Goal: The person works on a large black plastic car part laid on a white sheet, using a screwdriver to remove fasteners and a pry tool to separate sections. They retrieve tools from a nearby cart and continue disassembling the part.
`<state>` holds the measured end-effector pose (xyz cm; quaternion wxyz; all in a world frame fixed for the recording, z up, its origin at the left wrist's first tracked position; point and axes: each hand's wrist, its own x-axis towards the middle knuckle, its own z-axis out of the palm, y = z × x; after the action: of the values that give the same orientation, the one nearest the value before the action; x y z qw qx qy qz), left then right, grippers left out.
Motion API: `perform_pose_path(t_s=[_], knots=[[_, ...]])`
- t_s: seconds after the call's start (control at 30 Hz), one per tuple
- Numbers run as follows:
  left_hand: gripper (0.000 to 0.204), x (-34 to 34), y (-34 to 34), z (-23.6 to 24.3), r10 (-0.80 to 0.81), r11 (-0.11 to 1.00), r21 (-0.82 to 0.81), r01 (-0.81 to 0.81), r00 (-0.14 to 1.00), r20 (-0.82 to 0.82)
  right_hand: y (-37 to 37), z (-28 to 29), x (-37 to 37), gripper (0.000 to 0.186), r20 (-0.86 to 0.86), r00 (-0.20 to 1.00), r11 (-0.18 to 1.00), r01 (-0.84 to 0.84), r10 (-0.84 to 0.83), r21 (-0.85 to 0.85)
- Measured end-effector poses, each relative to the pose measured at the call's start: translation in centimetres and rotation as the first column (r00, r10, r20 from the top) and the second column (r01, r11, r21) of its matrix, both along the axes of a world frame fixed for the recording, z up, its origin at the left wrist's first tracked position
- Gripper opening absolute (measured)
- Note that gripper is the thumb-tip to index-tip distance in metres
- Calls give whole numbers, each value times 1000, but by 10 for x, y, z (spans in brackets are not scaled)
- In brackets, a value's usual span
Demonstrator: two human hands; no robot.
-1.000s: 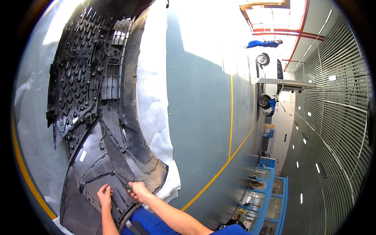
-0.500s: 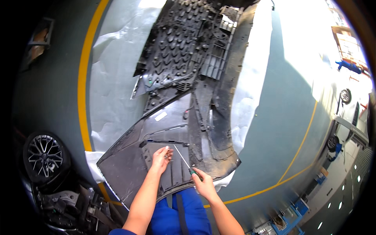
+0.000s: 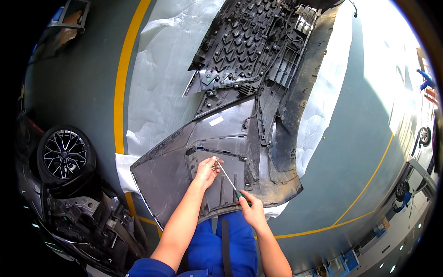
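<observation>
Compared with the frame half a second earlier, both hands sit a little higher on the bumper panel and the screwdriver shaft now reaches the fingertips of the left hand; the view itself has settled further over the panel.

At the far left of the frame, a car wheel [image 3: 64, 154] with a dark spoked rim stands beside the stripped front of a vehicle [image 3: 83, 221], whose exposed parts fill the lower left corner. A yellow floor line [image 3: 121, 92] runs from the top edge down toward the lower centre. Just right of it, a white protective sheet [image 3: 161, 83] lies on the grey floor [image 3: 360, 129].

On the sheet rests the dark bumper cover [image 3: 170, 171], inner side up, reaching from the lower centre to the upper right. Its grille section [image 3: 249, 41] with a honeycomb pattern occupies the upper centre.

The left hand [image 3: 207, 170] lies on the bumper cover at centre frame, fingers drawn together at the screwdriver tip. Whether they pinch a small fastener cannot be told. The screwdriver [image 3: 228, 181] has a thin metal shaft that slants from that hand down to the right, ending in a green handle.

The right hand [image 3: 251, 210] is closed around the green handle, just below the lower edge of the bumper cover. Both forearms enter from the lower edge, above blue trousers [image 3: 226, 249].

At the far right edge, another vehicle [image 3: 422, 138] stands well apart.
</observation>
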<state>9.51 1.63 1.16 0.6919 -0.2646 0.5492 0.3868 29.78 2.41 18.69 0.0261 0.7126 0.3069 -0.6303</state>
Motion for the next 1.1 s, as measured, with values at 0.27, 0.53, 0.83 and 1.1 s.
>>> perform_pose_path(t_s=[0.27,0.53,0.83,1.1], knots=[[16,-9,7,5,-169,986,5,169,985,23,15,12,4,36,40,987,970,-158,153,185],[15,-28,16,17,-244,968,-46,246,969,41,17,10,4,36,-66,970,954,216,-234,-208],[20,-69,8,3,-337,928,-229,294,925,-177,18,8,-75,41,5,939,894,-328,343,304],[28,-106,-32,-56,-700,703,-231,673,596,-394,18,-32,-169,45,151,890,894,-443,430,69]])
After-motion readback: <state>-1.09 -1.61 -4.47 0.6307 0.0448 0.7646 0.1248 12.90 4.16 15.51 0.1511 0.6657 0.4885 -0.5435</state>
